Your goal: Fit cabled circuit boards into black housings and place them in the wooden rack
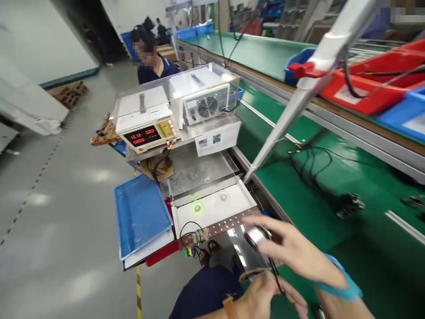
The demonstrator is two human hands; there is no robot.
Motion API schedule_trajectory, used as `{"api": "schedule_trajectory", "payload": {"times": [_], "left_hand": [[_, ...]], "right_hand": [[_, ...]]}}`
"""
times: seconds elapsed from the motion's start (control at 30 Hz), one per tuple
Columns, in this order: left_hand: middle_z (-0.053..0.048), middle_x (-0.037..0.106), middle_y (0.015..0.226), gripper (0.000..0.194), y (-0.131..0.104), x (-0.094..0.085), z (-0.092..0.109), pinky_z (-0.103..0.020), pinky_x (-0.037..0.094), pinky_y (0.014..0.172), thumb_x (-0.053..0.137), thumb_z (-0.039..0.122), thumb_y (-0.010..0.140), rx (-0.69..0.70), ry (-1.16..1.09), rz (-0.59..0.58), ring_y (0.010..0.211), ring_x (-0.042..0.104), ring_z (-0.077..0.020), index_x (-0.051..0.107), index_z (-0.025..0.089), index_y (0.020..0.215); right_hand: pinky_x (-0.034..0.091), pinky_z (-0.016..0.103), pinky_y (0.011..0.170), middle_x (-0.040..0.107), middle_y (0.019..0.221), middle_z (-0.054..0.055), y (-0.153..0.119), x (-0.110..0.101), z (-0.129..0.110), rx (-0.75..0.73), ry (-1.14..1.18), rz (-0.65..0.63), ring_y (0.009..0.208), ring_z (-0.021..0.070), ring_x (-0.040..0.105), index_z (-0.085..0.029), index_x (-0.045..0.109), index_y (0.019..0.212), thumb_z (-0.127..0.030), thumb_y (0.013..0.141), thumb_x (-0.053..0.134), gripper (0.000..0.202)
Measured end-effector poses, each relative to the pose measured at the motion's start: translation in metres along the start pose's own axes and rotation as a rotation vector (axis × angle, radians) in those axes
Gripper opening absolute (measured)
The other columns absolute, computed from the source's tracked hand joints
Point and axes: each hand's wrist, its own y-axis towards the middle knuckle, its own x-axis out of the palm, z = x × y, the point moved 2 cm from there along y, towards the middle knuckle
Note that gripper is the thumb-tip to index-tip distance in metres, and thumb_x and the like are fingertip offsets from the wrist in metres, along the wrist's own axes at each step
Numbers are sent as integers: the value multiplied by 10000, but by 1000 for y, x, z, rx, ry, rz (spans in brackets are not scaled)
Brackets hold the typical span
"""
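Observation:
My right hand (285, 243), with a blue band at the wrist, grips a short round silver part with a dark rim (255, 237) between thumb and fingers. From this part a thin black cable (275, 272) runs down to my left hand (262, 292), whose fingers close around it, partly blurred. A brown strap is on the left wrist. Just beyond the right hand lies a brown strip with rows of small holes (229, 223), edging a white panel (215, 201) that carries two round marks, one of them glowing yellow-green. Clips and wires (198, 237) sit at the strip's left end.
A power supply with red digits (142, 136) and a grey fan-cooled unit (207, 106) stand on a shelf ahead. A blue tray (141, 212) is at left. A slanted white post (285, 110) rises before the green conveyor (312, 177). Another person (162, 66) sits behind.

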Motion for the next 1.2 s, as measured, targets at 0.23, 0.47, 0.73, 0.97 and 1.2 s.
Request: {"api": "schedule_trajectory", "payload": {"times": [0.23, 0.47, 0.73, 0.97, 1.2], "left_hand": [[81, 472, 466, 624, -56, -115, 24, -269, 476, 527, 702, 781, 697, 159, -167, 598, 378, 442, -89, 589, 180, 822], [86, 457, 482, 696, -159, -199, 13, -275, 457, 536, 673, 843, 629, 77, 131, 1146, 459, 486, -127, 623, 182, 840], [-33, 746, 746, 596, -201, -223, 13, -348, 558, 738, 487, 779, 789, -20, 627, 1396, 789, 714, -260, 700, 222, 778], [-79, 793, 906, 487, -192, -250, 43, -353, 547, 802, 458, 614, 893, 104, 788, 1370, 871, 719, -270, 741, 219, 865], [-76, 739, 854, 384, -171, -254, 70, -362, 502, 789, 419, 405, 988, 246, 1033, 1256, 852, 671, -255, 699, 218, 802]], "right_hand": [[527, 384, 937, 739, 1109, 137, 199, 106, 85, 199, -436, -29, 1065, 279, 691, -134, 627, 1265, -274, 873, 744, 432], [573, 435, 908, 654, 1228, 84, 259, 204, 146, 198, -511, -149, 1058, 220, 662, -161, 629, 1231, -352, 982, 640, 314], [562, 458, 937, 618, 1303, 101, 271, 240, 165, 218, -620, -167, 1115, 242, 642, -167, 607, 1280, -354, 977, 645, 357], [576, 426, 905, 623, 1287, 103, 269, 249, 155, 342, -669, -114, 1085, 234, 655, -170, 599, 1295, -351, 974, 654, 373], [570, 441, 921, 624, 1289, 102, 270, 245, 136, 417, -534, -118, 1096, 237, 649, -166, 609, 1277, -358, 975, 650, 361]]}}
